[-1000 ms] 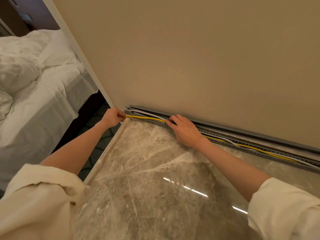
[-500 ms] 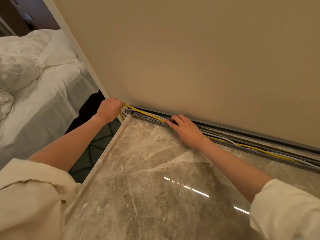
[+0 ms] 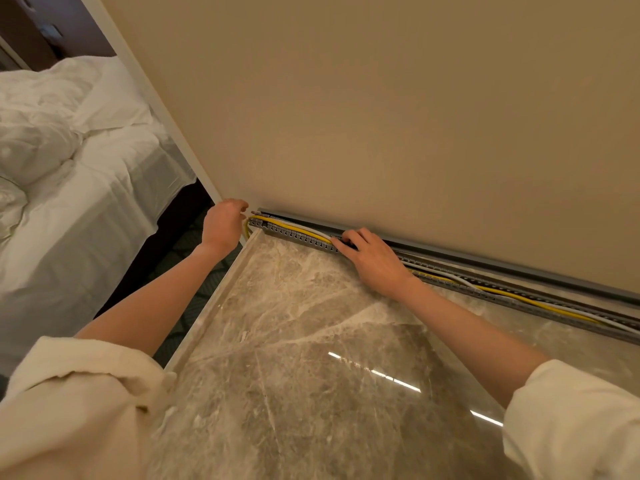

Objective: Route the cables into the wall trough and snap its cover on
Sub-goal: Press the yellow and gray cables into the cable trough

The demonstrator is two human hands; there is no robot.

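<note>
A grey slotted cable trough (image 3: 298, 237) runs along the foot of the beige wall at the back of a marble top. A yellow cable (image 3: 540, 303) and a white cable (image 3: 464, 280) lie in it. A long grey strip (image 3: 502, 265), apparently the cover, lies between trough and wall. My right hand (image 3: 372, 259) rests flat on the trough, fingertips pressing the cables down. My left hand (image 3: 221, 225) is closed at the trough's left end, past the marble's corner, where the yellow cable's end bends downward beside it; the grip itself is hidden.
The marble top (image 3: 311, 358) fills the foreground, its left edge dropping to a dark patterned floor (image 3: 187, 247). A bed with white sheets (image 3: 69, 188) stands to the left, beyond a white wall corner.
My left hand has moved from over the trough's left end out past the corner, drawing the yellow cable flatter along the trough. My right hand has stayed pressing in the same place.
</note>
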